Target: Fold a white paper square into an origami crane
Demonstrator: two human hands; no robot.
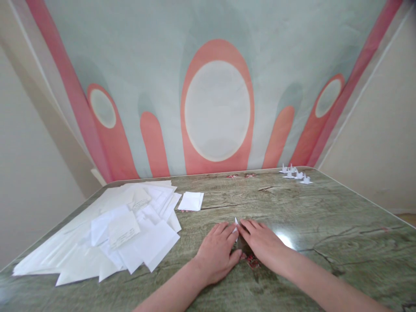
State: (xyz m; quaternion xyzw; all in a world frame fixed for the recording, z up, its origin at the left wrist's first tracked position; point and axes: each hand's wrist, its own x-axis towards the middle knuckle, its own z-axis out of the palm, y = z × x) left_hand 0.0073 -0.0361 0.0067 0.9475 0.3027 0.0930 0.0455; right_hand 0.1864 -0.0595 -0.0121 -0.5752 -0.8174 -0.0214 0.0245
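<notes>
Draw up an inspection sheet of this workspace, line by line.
Surface: wood-patterned table with a bright glare spot.
Work pieces: small white paper piece near centre; folded paper figures grouped far right; stack of paper squares farther back, left of centre.
Clutter: loose white sheets overlapping on the left side.
Hands: left hand and right hand both at the paper piece; grip partly hidden.
Cables: nothing seen.
Surroundings: coral-and-grey backdrop behind, plain walls either side.

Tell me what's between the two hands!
Between the left hand and right hand is a small, pointed white paper piece, seen in the head view.
</notes>
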